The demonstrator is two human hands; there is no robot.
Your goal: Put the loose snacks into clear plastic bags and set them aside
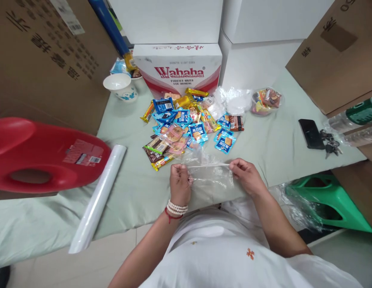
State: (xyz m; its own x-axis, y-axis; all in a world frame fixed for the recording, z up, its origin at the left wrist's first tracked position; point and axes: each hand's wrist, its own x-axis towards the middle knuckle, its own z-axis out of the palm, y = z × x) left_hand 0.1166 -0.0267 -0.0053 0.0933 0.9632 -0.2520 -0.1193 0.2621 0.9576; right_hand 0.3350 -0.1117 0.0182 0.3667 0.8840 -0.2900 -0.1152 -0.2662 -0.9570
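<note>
A clear plastic bag (211, 178) is stretched between my hands at the near edge of the table. My left hand (180, 184) pinches its left top corner; beaded bracelets circle that wrist. The right top corner is gripped between thumb and finger of my right hand (246, 175). Just beyond the bag lies a heap of small wrapped snacks (182, 117), mostly blue, yellow and pink packets. Crumpled clear bags (234, 102) lie at the heap's right, beside a filled clear bag of snacks (266, 101).
A Wahaha carton (180, 70) stands behind the heap. At left are a paper cup (119, 85), a red jug (51, 156) and a white plastic roll (99, 198). On the right lie a phone (311, 134) and keys (332, 147), near plastic bottles (354, 116). A green container (330, 200) sits lower right.
</note>
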